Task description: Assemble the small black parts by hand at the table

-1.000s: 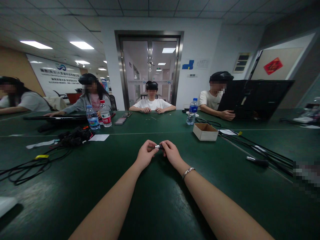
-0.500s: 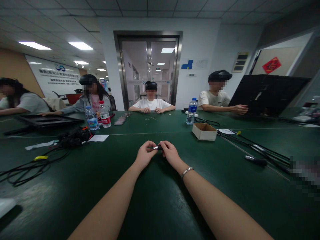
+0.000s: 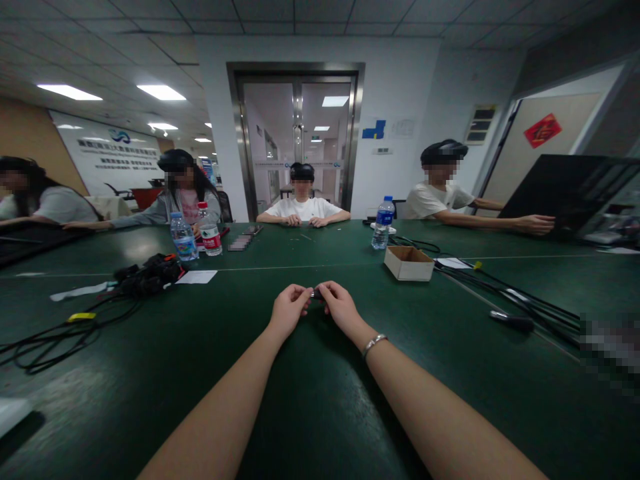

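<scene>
left fingers (image 3: 303, 292), right fingers (image 3: 326, 288): both clamped on small dark piece (image 3: 317, 294) | open white box (image 3: 411, 269), brown inside

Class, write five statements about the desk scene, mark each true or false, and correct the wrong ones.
1. The left hand and the right hand hold a small dark and silvery object between them. True.

2. The silver bracelet is on the wrist of the left hand. False: it is on the wrist of the right hand.

3. The open box stands to the right of both hands. True.

4. The red-capped bottle stands beside the open box. False: it stands beside a blue-capped bottle, on the left.

5. The tabletop is green. True.
</scene>
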`<state>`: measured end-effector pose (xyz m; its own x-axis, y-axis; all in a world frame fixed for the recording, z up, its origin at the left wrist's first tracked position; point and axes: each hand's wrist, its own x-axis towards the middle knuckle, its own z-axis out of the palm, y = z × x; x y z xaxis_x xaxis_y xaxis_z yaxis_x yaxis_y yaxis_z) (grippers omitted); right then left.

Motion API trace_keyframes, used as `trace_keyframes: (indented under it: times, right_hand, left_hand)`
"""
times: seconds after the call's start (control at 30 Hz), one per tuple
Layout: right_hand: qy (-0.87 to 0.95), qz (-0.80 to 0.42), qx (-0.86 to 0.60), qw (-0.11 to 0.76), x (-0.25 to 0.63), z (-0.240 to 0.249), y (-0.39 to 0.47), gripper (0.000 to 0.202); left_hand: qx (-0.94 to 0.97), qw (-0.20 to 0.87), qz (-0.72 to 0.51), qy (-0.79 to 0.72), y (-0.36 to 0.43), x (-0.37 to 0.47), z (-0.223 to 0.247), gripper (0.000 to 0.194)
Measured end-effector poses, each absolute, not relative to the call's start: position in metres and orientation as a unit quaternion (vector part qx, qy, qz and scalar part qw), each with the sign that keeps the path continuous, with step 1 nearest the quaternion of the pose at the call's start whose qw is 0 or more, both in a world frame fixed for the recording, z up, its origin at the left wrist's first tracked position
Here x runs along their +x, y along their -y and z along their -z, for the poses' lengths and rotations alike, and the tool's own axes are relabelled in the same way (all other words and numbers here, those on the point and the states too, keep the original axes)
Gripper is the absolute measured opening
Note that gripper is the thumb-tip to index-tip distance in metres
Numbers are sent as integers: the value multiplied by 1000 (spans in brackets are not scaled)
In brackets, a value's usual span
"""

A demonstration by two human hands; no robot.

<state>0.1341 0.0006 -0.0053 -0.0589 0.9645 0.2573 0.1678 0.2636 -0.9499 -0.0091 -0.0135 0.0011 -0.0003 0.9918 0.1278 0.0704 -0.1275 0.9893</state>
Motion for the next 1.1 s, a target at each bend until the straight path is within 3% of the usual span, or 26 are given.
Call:
trace_keyframes:
  times: [0.9,1.1]
  right_hand:
    - [629,-405,-429,506,135,2,3,22]
    - [632,-407,-428,503,134,3,3,21]
  left_hand:
    - [558,386,-485,-551,6,-12,6,46]
    - [549,385,-506,-542,7,-12,5,41]
